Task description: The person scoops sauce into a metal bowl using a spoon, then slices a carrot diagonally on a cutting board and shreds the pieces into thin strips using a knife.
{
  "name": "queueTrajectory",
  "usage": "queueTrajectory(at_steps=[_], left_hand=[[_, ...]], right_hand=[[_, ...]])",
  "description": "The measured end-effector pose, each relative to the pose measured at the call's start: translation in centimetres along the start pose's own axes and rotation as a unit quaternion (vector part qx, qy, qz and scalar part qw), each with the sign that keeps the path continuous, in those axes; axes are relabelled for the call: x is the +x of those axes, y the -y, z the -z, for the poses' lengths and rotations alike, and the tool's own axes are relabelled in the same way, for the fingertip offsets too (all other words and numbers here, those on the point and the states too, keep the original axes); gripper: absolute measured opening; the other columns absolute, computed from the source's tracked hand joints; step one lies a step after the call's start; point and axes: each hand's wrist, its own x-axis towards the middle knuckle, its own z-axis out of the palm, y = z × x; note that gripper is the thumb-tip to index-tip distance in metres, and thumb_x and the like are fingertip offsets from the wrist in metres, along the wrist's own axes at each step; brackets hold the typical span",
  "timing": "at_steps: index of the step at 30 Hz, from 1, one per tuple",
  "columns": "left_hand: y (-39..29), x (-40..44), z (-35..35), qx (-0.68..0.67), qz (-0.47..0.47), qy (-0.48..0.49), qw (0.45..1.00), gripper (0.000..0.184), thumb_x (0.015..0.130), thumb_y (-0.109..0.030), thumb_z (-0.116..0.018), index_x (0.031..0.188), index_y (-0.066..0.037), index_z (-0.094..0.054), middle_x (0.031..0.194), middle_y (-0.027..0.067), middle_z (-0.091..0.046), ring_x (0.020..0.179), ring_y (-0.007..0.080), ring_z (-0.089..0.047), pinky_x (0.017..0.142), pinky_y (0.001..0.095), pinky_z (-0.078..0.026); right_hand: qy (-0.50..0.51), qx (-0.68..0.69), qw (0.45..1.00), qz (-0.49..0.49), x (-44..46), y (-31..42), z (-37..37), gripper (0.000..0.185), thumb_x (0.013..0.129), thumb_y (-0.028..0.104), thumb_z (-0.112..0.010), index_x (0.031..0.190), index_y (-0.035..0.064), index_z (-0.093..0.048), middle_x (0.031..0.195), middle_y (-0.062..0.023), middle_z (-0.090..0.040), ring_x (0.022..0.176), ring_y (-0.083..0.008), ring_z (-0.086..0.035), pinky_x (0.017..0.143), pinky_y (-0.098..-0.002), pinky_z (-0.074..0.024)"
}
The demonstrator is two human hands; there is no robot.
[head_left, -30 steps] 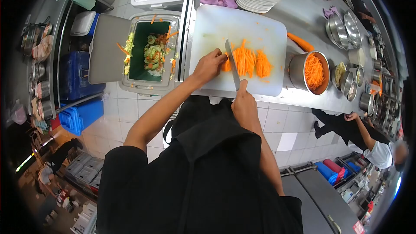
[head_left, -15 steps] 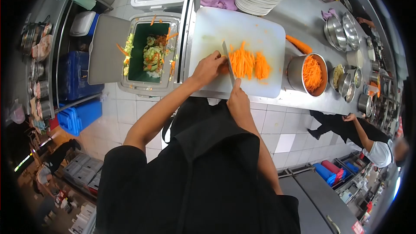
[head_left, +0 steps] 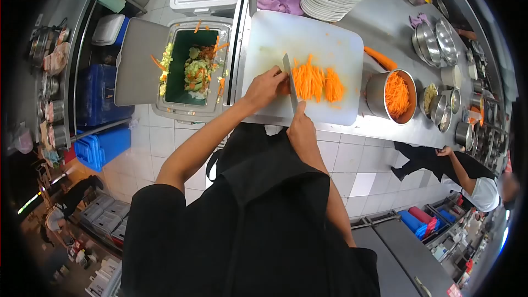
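My right hand (head_left: 302, 130) is wrapped round the handle of a knife (head_left: 292, 81), whose blade stands on the white cutting board (head_left: 335, 44). Beside the blade, the curled fingers of my left hand (head_left: 267, 89) press down on a piece of carrot, mostly hidden beneath them. To the right of the knife lie carrot strips (head_left: 309, 83) in one pile, with a second small pile (head_left: 333, 86) just past it.
A whole carrot (head_left: 380, 58) and a metal pot (head_left: 376, 96) of shredded carrot stand right of the board. Stacked white plates (head_left: 322, 8) and a purple cloth (head_left: 281, 1) sit behind. Left is an open scrap bin (head_left: 159, 111). Another person (head_left: 467, 168) stands at right.
The view has shifted slightly. Both hands and the knife keep nearly the same place on the board, and the carrot piles look much the same.
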Motion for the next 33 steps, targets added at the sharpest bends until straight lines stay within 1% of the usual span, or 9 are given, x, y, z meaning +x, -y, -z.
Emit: queueTrajectory(at_steps=[4,8,14,20,25,26,28,32,33], left_hand=[[0.6,0.4,0.2,0.004,0.002,0.003,1.000,0.030,0.080,0.002,-0.056,0.109,-0.006,-0.057,0.098,0.0128,-0.055,0.086,0.0371,-0.060,0.071,0.0445,-0.052],[0.0,0.3,0.6,0.002,0.011,0.001,1.000,0.030,0.081,0.002,-0.057,0.110,-0.006,-0.057,0.098,0.0134,-0.055,0.086,0.0377,-0.060,0.072,0.0454,-0.052],[0.2,0.2,0.7,0.021,0.004,0.001,1.000,0.024,0.084,-0.001,-0.058,0.108,-0.006,-0.058,0.098,0.0125,-0.057,0.088,0.0366,-0.061,0.073,0.0448,-0.051],[0.3,-0.1,1.2,0.004,0.008,0.003,1.000,0.025,0.083,0.000,-0.056,0.106,-0.006,-0.059,0.095,0.0117,-0.058,0.087,0.0352,-0.061,0.074,0.0437,-0.051],[0.9,-0.7,0.7,0.019,-0.013,-0.006,1.000,0.024,0.081,0.001,-0.055,0.105,-0.005,-0.059,0.093,0.0123,-0.058,0.087,0.0351,-0.061,0.074,0.0437,-0.051],[0.9,-0.3,1.0,0.028,-0.019,-0.011,0.999,0.024,0.081,0.001,-0.055,0.104,-0.005,-0.059,0.092,0.0124,-0.058,0.087,0.0350,-0.061,0.074,0.0436,-0.052],[1.1,-0.2,1.1,0.027,-0.021,-0.018,0.999,0.024,0.081,0.001,-0.054,0.104,-0.005,-0.059,0.092,0.0123,-0.058,0.087,0.0350,-0.061,0.074,0.0437,-0.052],[1.1,-0.7,1.1,0.039,-0.021,-0.001,0.999,0.024,0.082,-0.002,-0.052,0.105,-0.006,-0.058,0.094,0.0110,-0.057,0.092,0.0333,-0.060,0.075,0.0438,-0.052],[1.0,-0.5,1.4,0.041,-0.023,-0.002,0.999,0.024,0.082,-0.002,-0.052,0.105,-0.006,-0.058,0.094,0.0110,-0.057,0.092,0.0333,-0.060,0.075,0.0438,-0.052]], right_hand=[[0.005,0.007,1.000,-0.006,-0.3,1.9,2.5,0.040,0.077,-0.012,-0.048,0.114,-0.0080,-0.034,0.069,-0.0334,-0.059,0.068,-0.0517,-0.060,0.062,-0.0581,-0.0475],[-0.004,0.010,1.000,0.018,0.3,0.0,-0.3,0.039,0.077,-0.012,-0.048,0.112,-0.0077,-0.033,0.070,-0.0336,-0.059,0.069,-0.0521,-0.060,0.062,-0.0583,-0.0475],[0.000,0.021,1.000,-0.015,-0.1,0.6,0.0,0.040,0.075,-0.010,-0.054,0.108,-0.0052,-0.033,0.072,-0.0344,-0.060,0.072,-0.0530,-0.061,0.064,-0.0580,-0.0484],[-0.012,0.027,0.999,0.013,0.8,1.3,0.7,0.043,0.074,-0.009,-0.057,0.110,-0.0048,-0.033,0.073,-0.0334,-0.060,0.072,-0.0525,-0.061,0.064,-0.0568,-0.0488],[0.034,0.021,0.999,0.003,0.7,1.5,1.1,0.050,0.074,-0.009,-0.060,0.115,-0.0083,-0.032,0.073,-0.0336,-0.061,0.072,-0.0522,-0.061,0.063,-0.0563,-0.0494],[0.033,0.021,0.999,0.006,0.8,1.3,0.6,0.050,0.074,-0.009,-0.060,0.115,-0.0083,-0.032,0.073,-0.0336,-0.061,0.072,-0.0522,-0.061,0.063,-0.0563,-0.0494],[-0.006,0.038,0.999,0.038,0.3,0.9,-0.4,0.041,0.081,-0.007,-0.049,0.118,-0.0091,-0.032,0.070,-0.0358,-0.059,0.069,-0.0529,-0.060,0.061,-0.0582,-0.0479],[0.017,0.026,1.000,0.003,0.3,0.9,-0.5,0.039,0.085,-0.004,-0.050,0.119,-0.0081,-0.031,0.071,-0.0359,-0.059,0.070,-0.0530,-0.060,0.061,-0.0586,-0.0469],[0.016,0.030,0.999,-0.001,0.3,0.9,-0.6,0.044,0.079,-0.007,-0.053,0.118,-0.0090,-0.031,0.071,-0.0352,-0.059,0.070,-0.0524,-0.061,0.061,-0.0576,-0.0478]])
